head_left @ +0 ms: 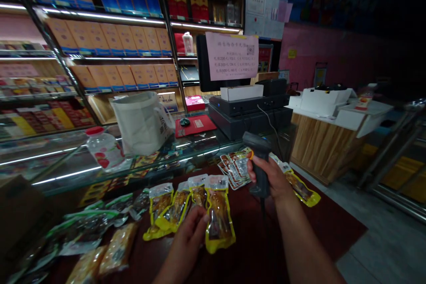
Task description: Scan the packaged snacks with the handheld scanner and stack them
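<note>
Though its label is unreadable, yellow packet (218, 215) pinched in left hand (184, 242), barcode scanner (258, 146) in right hand (269, 177).

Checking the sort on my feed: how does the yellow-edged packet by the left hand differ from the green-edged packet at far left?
The yellow-edged packet has a bright yellow border, the green-edged packet a green one. The yellow-edged packet shows orange-brown contents, the green-edged packet darker ones. The yellow-edged packet lies beside the left hand, the green-edged packet well away from it. Both lie on the dark red mat.
</note>
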